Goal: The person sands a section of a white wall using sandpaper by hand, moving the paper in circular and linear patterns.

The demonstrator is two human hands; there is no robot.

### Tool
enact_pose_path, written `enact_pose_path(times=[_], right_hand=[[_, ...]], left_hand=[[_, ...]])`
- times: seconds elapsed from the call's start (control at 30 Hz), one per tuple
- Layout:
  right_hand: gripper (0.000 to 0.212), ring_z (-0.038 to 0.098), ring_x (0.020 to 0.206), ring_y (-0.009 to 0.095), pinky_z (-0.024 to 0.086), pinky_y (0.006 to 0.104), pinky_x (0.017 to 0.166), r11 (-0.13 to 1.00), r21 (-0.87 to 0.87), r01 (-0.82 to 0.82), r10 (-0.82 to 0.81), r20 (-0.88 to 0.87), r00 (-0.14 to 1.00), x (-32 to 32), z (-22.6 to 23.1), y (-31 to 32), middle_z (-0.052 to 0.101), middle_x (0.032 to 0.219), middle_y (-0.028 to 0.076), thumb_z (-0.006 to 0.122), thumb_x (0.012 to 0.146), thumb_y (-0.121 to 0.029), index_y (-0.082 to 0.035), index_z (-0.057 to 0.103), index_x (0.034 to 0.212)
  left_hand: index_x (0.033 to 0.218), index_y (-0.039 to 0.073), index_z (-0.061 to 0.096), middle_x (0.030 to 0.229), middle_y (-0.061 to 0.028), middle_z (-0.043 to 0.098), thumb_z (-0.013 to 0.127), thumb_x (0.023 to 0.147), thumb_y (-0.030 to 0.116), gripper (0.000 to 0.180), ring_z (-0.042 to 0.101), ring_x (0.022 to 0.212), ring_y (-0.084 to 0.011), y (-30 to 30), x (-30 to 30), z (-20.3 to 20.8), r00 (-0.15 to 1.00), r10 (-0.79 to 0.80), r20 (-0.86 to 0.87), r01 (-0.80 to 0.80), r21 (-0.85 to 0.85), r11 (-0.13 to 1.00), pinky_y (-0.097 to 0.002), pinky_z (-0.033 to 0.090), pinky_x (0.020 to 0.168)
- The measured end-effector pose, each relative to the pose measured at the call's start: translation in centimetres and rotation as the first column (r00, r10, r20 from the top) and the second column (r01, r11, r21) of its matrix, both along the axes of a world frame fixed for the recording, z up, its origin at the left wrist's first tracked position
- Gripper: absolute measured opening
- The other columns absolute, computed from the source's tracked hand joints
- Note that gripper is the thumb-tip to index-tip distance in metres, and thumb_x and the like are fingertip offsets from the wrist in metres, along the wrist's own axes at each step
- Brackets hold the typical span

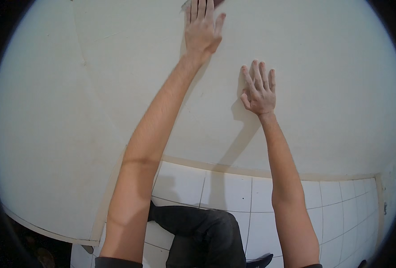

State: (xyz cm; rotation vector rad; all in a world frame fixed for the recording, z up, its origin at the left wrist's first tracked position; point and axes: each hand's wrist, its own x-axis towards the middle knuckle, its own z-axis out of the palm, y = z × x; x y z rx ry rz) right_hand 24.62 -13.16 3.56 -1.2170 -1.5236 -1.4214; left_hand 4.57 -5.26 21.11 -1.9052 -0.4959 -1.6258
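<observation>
Dark pad [218, 3] up top, under L hand [201, 36]

Pad's lying against wall [323, 89] at view's top edge, beneath L fingers; L hand's nearer. It's sitting up-left of R hand [261, 94]. Long axis: can't tell, pad's cut off. L fingers are lying straight, grip unclear; R's resting on wall w/ fingers spread, holding nothing.

Indoor room, looking like part of a home or similar building; exact kind staying unclear. Plain off-white wall [327, 98] is filling most of the view, showing faint marks and scratches. White tiles [229, 192] with thin dark joints are covering the floor. Cream skirting [198, 164] is edging the wall's foot, turning at a right-hand corner.
</observation>
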Motion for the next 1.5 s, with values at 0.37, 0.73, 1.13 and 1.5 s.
enact_pose_path(times=[0.37,0.73,1.13,1.5], right_hand=[[0.080,0.031,0.154,0.028,0.014,0.0555,0.129,0.999,-0.005,0.037,-0.037,0.036,0.999,0.9,-0.1,0.1,0.036,0.166,0.011,0.051,0.081,-0.034,-0.026,0.040,0.160],[0.078,0.028,0.156,0.025,0.016,0.0504,0.130,0.929,-0.355,-0.106,0.216,0.287,0.933,-1.9,5.5,-3.5,0.032,0.168,0.006,0.057,0.090,-0.026,-0.013,0.031,0.162],[0.077,0.032,0.152,0.025,0.020,0.0490,0.129,0.989,-0.144,-0.034,0.071,0.263,0.962,-1.1,4.3,-1.4,0.033,0.166,0.004,0.063,0.088,-0.030,-0.023,0.037,0.160],[0.072,0.027,0.156,0.024,0.016,0.0546,0.130,0.994,0.102,0.026,-0.034,0.076,0.997,1.8,9.5,-2.2,0.032,0.168,0.001,0.055,0.092,-0.024,-0.026,0.035,0.161]], left_hand=[[0.151,0.016,0.053,0.162,-0.0038,0.044,0.060,0.088,0.010,0.063,0.045,0.144,-0.0257,2.5,0.3,-9.6,0.995,-0.095,0.035,0.088,0.155,0.984,-0.0449,0.033,0.121],[0.149,0.021,0.048,0.158,-0.0064,0.045,0.063,0.083,0.009,0.069,0.045,0.144,-0.0246,0.2,0.6,-11.5,0.948,-0.310,-0.079,0.320,0.232,0.919,-0.0466,0.036,0.121],[0.147,0.010,0.049,0.158,-0.0117,0.044,0.049,0.088,0.011,0.058,0.039,0.147,-0.0315,0.3,1.8,-12.9,0.920,-0.175,0.351,0.164,0.061,0.985,-0.0515,0.023,0.125],[0.147,0.011,0.050,0.157,-0.0111,0.044,0.048,0.088,0.006,0.059,0.037,0.148,-0.0300,1.0,2.1,-15.0,0.930,-0.060,0.362,0.054,0.026,0.998,-0.0511,0.024,0.125]])
